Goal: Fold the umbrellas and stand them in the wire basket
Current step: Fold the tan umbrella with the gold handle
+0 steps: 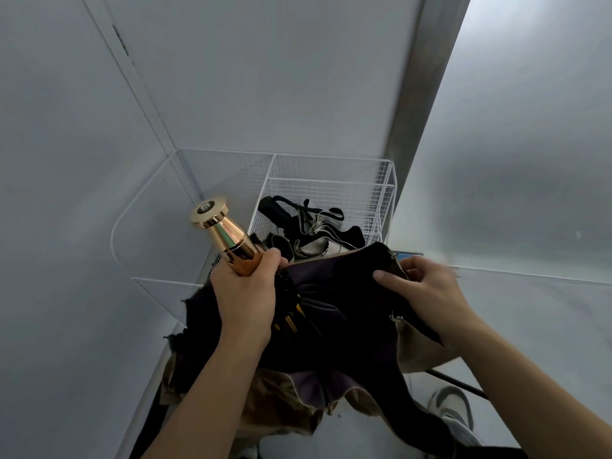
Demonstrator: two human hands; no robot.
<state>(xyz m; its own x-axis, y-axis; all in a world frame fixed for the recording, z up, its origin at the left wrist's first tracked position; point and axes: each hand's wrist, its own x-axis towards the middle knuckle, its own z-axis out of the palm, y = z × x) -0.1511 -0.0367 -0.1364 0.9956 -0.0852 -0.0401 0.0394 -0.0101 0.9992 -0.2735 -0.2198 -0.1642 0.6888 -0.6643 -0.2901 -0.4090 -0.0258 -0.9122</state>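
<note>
Two hands hold a dark umbrella [337, 299]; left hand [246, 293] grips its gold handle [225, 231]; right hand [427, 293] pinches the cloth, near the wire basket [381, 180].

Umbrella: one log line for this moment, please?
left hand grips handle | right hand pinches canopy | basket holds another umbrella

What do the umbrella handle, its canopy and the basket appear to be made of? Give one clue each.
Handle: probably polished gold-toned metal or plated plastic; mirror-like reflections. Canopy: dark matte fabric; soft creases. Wire basket: white-coated metal wire, seemingly; thin grid.
</note>
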